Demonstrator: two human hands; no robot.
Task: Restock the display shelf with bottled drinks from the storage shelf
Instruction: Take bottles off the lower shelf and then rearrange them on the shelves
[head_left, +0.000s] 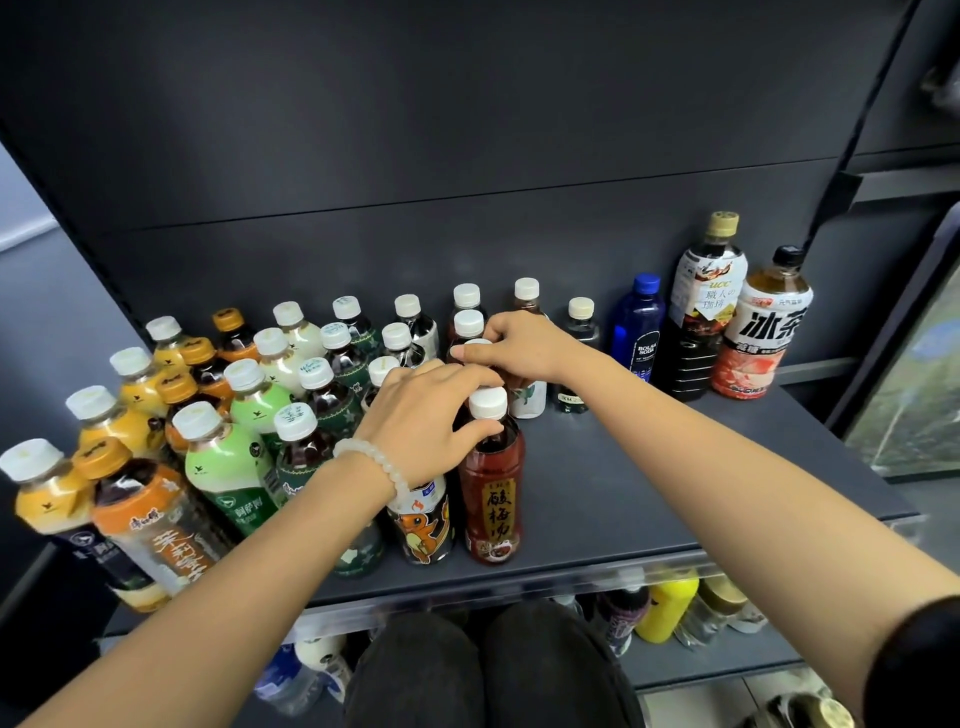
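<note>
On the dark grey display shelf (649, 493) stand several rows of bottled drinks. At the front stands a red-labelled plum drink bottle (491, 488) with a white cap. My left hand (426, 421), a bead bracelet at its wrist, curls around that bottle's neck and covers the top of the cartoon-labelled bottle (423, 525) beside it. Behind, my right hand (519, 345) is closed over the top of a dark bottle with a white and green label (529, 397); its cap is hidden.
Orange, green and dark tea bottles (228, 457) crowd the shelf's left half. At the back right stand a blue soda bottle (638, 325), a tall coffee bottle (701, 312) and an iced tea bottle (763, 332). A lower shelf holds more bottles (667, 605). My knees (483, 670) are below.
</note>
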